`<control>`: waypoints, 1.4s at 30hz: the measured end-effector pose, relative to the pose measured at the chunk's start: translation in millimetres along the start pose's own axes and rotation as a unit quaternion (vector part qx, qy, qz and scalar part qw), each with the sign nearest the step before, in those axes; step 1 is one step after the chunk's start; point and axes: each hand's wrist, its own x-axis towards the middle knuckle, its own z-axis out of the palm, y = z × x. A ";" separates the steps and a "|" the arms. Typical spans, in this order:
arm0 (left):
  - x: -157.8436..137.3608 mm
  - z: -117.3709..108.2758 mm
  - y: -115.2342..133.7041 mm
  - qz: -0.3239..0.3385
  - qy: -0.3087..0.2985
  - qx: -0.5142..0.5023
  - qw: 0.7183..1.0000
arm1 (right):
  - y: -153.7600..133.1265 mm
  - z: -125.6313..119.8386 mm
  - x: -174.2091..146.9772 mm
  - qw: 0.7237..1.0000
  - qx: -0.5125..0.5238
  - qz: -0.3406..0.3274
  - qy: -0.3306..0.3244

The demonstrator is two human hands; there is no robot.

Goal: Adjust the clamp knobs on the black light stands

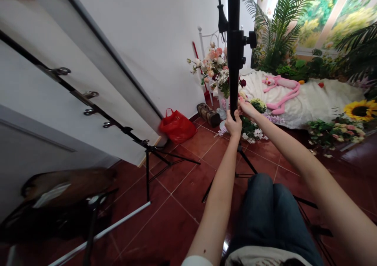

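Note:
A black telescopic light stand (234,73) rises upright in front of me. My left hand (233,125) is closed around its pole, the thumb lying along the near side. Just right of the pole, at almost the same height, my right hand (246,109) has its fingers pinched together against the stand; what lies between them is hidden. Higher up, a black clamp knob (251,40) sticks out from the pole's collar. A black plug on a cable (222,18) hangs beside the upper pole. The stand's legs (249,162) spread on the tiled floor.
A red plastic bag (177,126) sits by the wall, near a brown wooden chest (208,114). Flowers (216,59) and a bed with white cloth (318,99) holding a pink plush toy (284,83) are behind. A clamp-bearing black pole (76,95) crosses the left.

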 end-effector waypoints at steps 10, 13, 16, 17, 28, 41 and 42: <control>0.2 -0.7 0.5 0.003 0.004 0.014 1.000 | -96.8 -23.5 -33.2 0.930 0.080 -0.349 0.086; -0.5 0.4 0.0 0.004 0.011 0.011 1.000 | -113.3 -13.9 -26.2 0.914 0.076 -0.385 0.098; -2.2 1.7 -1.8 0.012 0.014 -0.017 1.000 | -125.8 -4.2 -18.1 0.912 0.070 -0.384 0.126; -3.1 1.8 -3.0 0.016 0.016 -0.030 0.999 | -128.2 -2.8 -15.5 0.911 0.068 -0.383 0.137; -21.2 -1.0 -28.2 -0.041 -0.042 -0.050 0.997 | -101.0 -0.5 -5.7 0.913 0.009 -0.363 0.185; -20.9 -0.3 -27.0 -0.054 -0.046 -0.033 0.997 | -64.3 19.0 -28.0 0.939 -0.037 -0.282 0.194; -20.8 -0.7 -27.1 -0.056 -0.048 -0.030 0.997 | -54.6 20.2 -29.3 0.945 -0.045 -0.265 0.186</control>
